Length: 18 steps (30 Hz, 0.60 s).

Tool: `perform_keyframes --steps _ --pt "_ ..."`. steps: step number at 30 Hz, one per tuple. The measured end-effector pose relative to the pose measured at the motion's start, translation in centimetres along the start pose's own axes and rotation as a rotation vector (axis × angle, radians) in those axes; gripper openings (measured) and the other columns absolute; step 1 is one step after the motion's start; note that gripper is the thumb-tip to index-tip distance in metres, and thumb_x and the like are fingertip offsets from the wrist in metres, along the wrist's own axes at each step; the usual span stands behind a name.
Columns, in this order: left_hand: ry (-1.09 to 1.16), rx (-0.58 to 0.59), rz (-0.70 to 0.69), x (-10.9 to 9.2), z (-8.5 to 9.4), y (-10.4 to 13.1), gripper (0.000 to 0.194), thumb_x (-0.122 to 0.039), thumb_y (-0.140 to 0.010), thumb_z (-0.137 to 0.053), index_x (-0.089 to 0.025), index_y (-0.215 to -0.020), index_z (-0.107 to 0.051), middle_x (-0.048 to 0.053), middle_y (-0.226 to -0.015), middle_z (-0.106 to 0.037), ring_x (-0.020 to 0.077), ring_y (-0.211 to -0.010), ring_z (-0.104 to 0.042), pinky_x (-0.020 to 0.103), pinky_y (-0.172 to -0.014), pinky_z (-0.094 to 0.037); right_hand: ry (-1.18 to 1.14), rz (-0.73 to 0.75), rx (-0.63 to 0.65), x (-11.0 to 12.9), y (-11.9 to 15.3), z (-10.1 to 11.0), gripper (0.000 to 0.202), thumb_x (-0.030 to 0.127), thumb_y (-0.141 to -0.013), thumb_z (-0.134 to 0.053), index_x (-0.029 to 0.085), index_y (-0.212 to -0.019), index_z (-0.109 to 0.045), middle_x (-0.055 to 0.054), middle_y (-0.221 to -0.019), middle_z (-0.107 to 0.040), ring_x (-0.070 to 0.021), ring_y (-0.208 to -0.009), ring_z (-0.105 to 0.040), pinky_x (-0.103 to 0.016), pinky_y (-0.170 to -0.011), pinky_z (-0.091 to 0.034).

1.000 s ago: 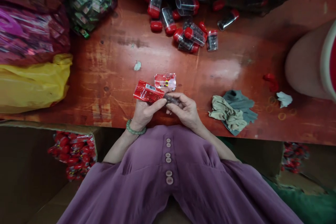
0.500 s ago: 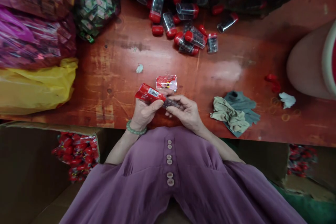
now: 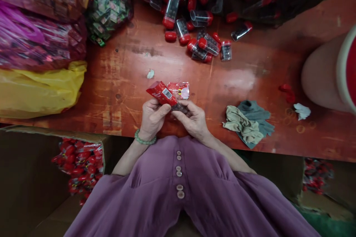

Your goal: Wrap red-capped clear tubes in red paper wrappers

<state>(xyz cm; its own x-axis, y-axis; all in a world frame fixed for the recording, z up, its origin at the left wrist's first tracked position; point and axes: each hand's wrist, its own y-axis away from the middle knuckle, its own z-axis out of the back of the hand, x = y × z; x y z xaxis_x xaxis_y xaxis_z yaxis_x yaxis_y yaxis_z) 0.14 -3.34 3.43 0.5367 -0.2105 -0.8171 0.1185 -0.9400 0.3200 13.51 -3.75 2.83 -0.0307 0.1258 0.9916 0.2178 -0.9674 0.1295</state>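
Left hand (image 3: 152, 118) grips a red barcoded foil sleeve (image 3: 162, 93), its print unreadable; right hand (image 3: 193, 120) pinches a small clear dark-filled tube (image 3: 180, 108) at the desk's near edge.

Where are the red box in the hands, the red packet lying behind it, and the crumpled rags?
red box (image 3: 161, 93): head view, on its top face beside the barcode.
red packet (image 3: 178, 89): head view, middle of the wrapper.
crumpled rags (image 3: 244, 124): head view, on the beige rag's folds.
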Motion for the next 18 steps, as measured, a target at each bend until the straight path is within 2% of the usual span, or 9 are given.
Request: perform_keyframes --steps 3,5,10,12,15,18 --pt "-0.019 0.009 -0.011 0.1 0.1 -0.2 0.032 -0.046 -0.062 -0.089 -0.02 -0.077 -0.077 0.005 -0.079 -0.078 0.021 -0.08 -0.074 0.034 -0.083 -0.059 0.177 0.182 -0.05 0.1 -0.1 0.2 0.019 0.032 -0.084 -0.072 0.022 -0.101 -0.07 -0.004 -0.097 -0.075 -0.0158 -0.085 -0.069 -0.032 -0.083 -0.058" --pt "-0.037 0.051 -0.015 0.3 0.3 -0.2 0.031 -0.046 -0.064 -0.087 -0.021 -0.079 -0.079 0.005 -0.083 -0.078 0.0212 -0.081 -0.074 0.035 -0.082 -0.06 0.195 0.195 -0.049 0.1 -0.1 0.3 0.017 0.029 -0.084 -0.072 0.021 -0.098 -0.071 -0.004 -0.095 -0.076 -0.0156 -0.083 -0.07 -0.032 -0.082 -0.058" --pt "-0.144 0.15 0.044 0.6 1.0 0.0 0.026 -0.041 -0.075 -0.08 -0.021 -0.09 -0.08 0.005 -0.085 -0.079 0.015 -0.057 -0.068 0.031 -0.064 -0.06 -0.085 -0.128 0.14 -0.2 -0.1 0.4 0.03 0.045 -0.086 -0.068 0.019 -0.101 -0.07 0.001 -0.071 -0.07 -0.0123 -0.061 -0.065 -0.026 -0.058 -0.057" --pt "-0.164 0.109 0.038 0.7 1.0 0.0 0.024 -0.04 -0.075 -0.08 -0.021 -0.09 -0.079 0.004 -0.083 -0.078 0.015 -0.06 -0.068 0.03 -0.065 -0.06 -0.045 -0.118 0.117 -0.4 -0.2 0.4 0.03 0.044 -0.086 -0.068 0.019 -0.104 -0.071 0.0 -0.075 -0.071 -0.0127 -0.063 -0.065 -0.027 -0.06 -0.057" --pt "-0.153 -0.008 -0.002 1.0 0.6 -0.2 0.023 -0.039 -0.072 -0.083 -0.021 -0.085 -0.079 0.003 -0.084 -0.078 0.016 -0.074 -0.071 0.029 -0.076 -0.059 0.176 0.051 0.014 -0.5 -0.5 0.5 0.025 0.036 -0.087 -0.068 0.022 -0.107 -0.072 -0.003 -0.09 -0.075 -0.0162 -0.078 -0.069 -0.032 -0.076 -0.059" --pt "-0.129 -0.099 -0.027 1.3 0.2 -0.5 0.022 -0.038 -0.067 -0.087 -0.021 -0.078 -0.077 -0.001 -0.076 -0.076 0.0119 -0.067 -0.068 0.025 -0.072 -0.057 0.273 0.151 0.002 -0.5 -0.8 0.5 0.023 0.032 -0.088 -0.066 0.022 -0.108 -0.072 -0.005 -0.099 -0.076 -0.0191 -0.09 -0.071 -0.036 -0.088 -0.058"
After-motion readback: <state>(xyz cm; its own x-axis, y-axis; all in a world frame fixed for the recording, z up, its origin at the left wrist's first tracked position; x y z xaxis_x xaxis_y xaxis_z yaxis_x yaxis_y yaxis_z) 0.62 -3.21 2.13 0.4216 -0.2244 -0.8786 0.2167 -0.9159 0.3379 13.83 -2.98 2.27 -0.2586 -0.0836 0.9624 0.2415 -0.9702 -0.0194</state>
